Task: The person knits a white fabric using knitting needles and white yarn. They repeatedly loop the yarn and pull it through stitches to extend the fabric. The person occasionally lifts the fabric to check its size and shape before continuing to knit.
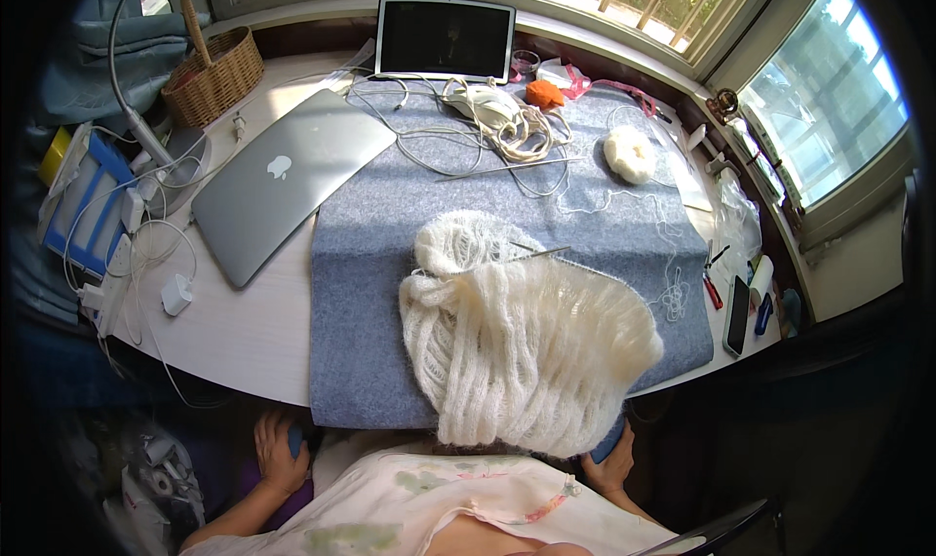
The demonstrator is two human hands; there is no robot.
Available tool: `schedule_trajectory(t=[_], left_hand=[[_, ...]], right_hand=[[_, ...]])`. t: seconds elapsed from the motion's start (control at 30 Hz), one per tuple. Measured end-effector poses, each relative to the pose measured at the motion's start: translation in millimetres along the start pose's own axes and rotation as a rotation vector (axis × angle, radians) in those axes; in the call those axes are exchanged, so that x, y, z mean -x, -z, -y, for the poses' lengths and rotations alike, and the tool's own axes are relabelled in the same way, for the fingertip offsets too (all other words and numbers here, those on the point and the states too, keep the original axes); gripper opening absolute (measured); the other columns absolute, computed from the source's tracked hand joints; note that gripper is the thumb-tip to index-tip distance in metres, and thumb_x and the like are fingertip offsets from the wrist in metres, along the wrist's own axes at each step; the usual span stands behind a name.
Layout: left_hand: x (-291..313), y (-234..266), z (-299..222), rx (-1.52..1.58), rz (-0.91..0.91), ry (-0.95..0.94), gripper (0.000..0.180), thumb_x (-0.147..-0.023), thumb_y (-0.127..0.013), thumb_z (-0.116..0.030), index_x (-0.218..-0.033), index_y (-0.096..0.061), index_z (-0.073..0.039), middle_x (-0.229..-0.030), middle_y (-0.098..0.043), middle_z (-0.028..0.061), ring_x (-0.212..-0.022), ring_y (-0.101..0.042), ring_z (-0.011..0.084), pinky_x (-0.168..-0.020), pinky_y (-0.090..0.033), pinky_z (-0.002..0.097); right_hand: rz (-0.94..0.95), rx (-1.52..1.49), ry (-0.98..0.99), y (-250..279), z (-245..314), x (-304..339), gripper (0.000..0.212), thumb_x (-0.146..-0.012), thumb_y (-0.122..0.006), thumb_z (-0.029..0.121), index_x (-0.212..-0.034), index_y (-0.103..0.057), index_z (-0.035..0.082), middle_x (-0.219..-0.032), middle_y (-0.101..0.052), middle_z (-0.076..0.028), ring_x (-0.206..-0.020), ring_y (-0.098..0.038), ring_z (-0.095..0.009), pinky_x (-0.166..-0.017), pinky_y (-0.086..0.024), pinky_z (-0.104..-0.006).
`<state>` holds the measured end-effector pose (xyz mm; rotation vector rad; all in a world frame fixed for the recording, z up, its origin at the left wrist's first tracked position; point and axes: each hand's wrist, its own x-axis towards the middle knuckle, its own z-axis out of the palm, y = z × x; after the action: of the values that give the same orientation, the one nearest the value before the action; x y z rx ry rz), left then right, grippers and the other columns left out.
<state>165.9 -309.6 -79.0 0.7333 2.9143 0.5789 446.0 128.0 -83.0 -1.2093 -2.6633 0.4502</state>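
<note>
Below the table's front edge, my left hand curls round a small blue rounded piece. On the other side of my lap my right hand wraps round a similar blue piece; what these pieces belong to is hidden. A cream, ribbed, fuzzy knitted piece lies bunched on the blue-grey felt mat and hangs over its front edge near my right hand. A knitting needle sticks out of its upper part. Loose yarn trails toward a cream yarn ball.
A closed silver laptop lies at left, a tablet stands at the back. Coiled cords, an orange yarn ball and a wicker basket sit behind. A phone lies at right; cables and chargers clutter the left.
</note>
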Motion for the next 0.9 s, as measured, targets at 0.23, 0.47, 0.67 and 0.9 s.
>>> schedule_trajectory(t=[0.23, 0.47, 0.67, 0.9], left_hand=[[-2, 3, 2, -0.027, 0.016, 0.024, 0.045, -0.066, -0.055, -0.018, -0.106, -0.047, 0.001, -0.111, -0.043, 0.0225, -0.106, -0.038, 0.0414, -0.094, -0.028, 0.0495], [9, -1, -4, 0.035, -0.082, 0.019, 0.039, -0.069, -0.058, -0.015, -0.103, -0.048, 0.0, -0.107, -0.044, 0.0215, -0.103, -0.041, 0.0404, -0.092, -0.031, 0.049], [-6, 36, -56, 0.202, -0.181, -0.369, 0.018, -0.068, -0.056, -0.006, -0.085, -0.051, -0.004, -0.087, -0.049, 0.0131, -0.085, -0.048, 0.0315, -0.077, -0.041, 0.0399], [-147, 110, -190, 0.593, -0.334, -0.692, 0.01, -0.077, -0.051, 0.003, -0.086, -0.054, 0.0, -0.078, -0.056, 0.0094, -0.073, -0.055, 0.0219, -0.066, -0.044, 0.0294]], right_hand=[[0.094, -0.082, -0.112, 12, -16, -11, 0.093, -0.055, -0.071, 0.036, -0.129, -0.026, 0.0, -0.112, -0.044, -0.022, -0.1, -0.049, -0.041, -0.081, -0.043, -0.0453], [0.035, -0.096, 0.002, 4, -20, -19, 0.083, -0.066, -0.063, 0.041, -0.128, -0.029, -0.001, -0.115, -0.045, -0.023, -0.101, -0.048, -0.041, -0.083, -0.041, -0.0449], [-0.185, -0.477, 0.063, 6, -11, -14, 0.045, -0.088, -0.039, 0.036, -0.112, -0.044, -0.002, -0.108, -0.044, -0.017, -0.1, -0.044, -0.028, -0.09, -0.032, -0.0346], [-0.491, -0.409, 0.829, 140, 129, -146, 0.033, -0.087, -0.044, 0.03, -0.089, -0.054, -0.001, -0.088, -0.054, -0.013, -0.085, -0.049, -0.024, -0.076, -0.039, -0.0328]])
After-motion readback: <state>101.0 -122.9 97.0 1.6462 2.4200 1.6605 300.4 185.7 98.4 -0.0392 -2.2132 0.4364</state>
